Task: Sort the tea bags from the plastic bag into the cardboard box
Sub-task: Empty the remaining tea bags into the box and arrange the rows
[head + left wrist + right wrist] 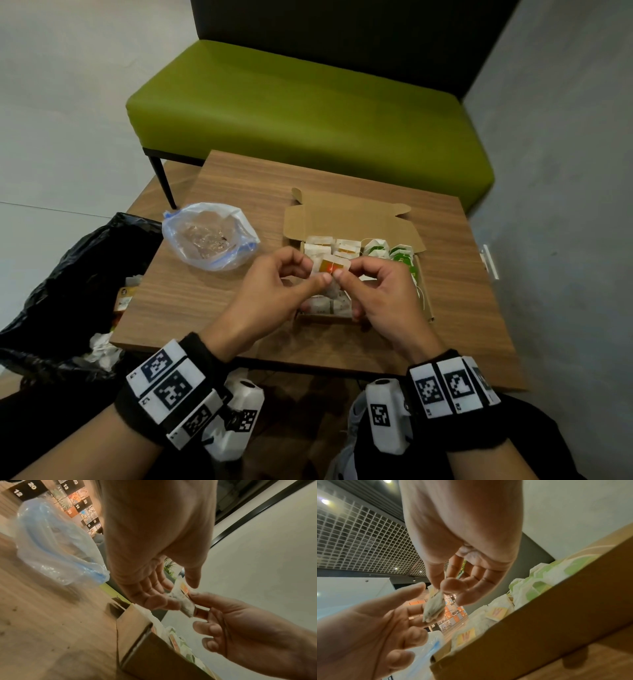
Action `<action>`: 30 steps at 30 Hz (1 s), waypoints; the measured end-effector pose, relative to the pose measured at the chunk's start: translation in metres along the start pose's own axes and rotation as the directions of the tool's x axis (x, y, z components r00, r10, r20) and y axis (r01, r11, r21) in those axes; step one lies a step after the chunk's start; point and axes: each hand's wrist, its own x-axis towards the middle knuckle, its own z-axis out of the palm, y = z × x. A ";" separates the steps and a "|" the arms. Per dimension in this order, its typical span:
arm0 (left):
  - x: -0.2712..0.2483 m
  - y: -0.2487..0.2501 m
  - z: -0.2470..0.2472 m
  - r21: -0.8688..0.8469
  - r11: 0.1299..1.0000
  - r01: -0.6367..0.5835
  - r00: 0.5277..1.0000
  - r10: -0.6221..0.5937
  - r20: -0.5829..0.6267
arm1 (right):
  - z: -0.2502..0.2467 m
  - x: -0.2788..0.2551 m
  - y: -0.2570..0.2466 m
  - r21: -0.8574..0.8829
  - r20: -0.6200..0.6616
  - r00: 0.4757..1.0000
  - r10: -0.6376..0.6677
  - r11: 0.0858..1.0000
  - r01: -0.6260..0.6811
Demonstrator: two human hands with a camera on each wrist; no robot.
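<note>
Both hands pinch one tea bag (331,266) above the box (356,219): left hand (274,294) at its left edge, right hand (380,294) at its right, each grip closed on the bag between thumb and fingertips. The orange tag faces up. To place it well, hold it level, match it to the orange-tagged row at the box's left, away from the green-tagged bags (400,255), and lower it flat without snagging strings. The plastic bag (209,236) lies left of the box, seemingly near empty. A wooden table (212,308) carries both; a green bench (308,113) stands behind, a black bin bag (78,274) at left.
</note>
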 end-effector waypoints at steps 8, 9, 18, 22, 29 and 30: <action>0.004 -0.006 -0.004 0.241 0.968 -0.075 0.994 0.091 -0.056 | 0.001 0.002 0.010 -0.164 0.055 0.998 0.011 0.986 -0.002; 0.006 -0.009 -0.006 0.306 0.949 -0.072 0.991 0.103 -0.087 | -0.001 0.005 0.013 -0.213 0.016 1.000 -0.010 0.977 0.014; 0.009 -0.016 -0.010 0.587 0.807 0.073 0.997 -0.054 -0.049 | -0.002 0.008 0.025 -0.555 0.128 0.982 0.140 0.831 -0.046; 0.010 -0.016 -0.011 0.599 0.797 0.075 0.997 -0.061 -0.043 | 0.008 0.008 0.023 -0.606 0.113 0.985 0.129 0.795 -0.035; 0.009 -0.012 -0.011 0.661 0.749 0.040 0.999 -0.007 -0.053 | 0.013 0.008 0.016 -0.606 0.034 0.993 0.114 0.793 -0.070; 0.008 -0.011 -0.011 0.679 0.734 0.027 0.998 0.013 -0.053 | 0.012 0.008 0.016 -0.587 0.013 0.995 0.104 0.806 -0.077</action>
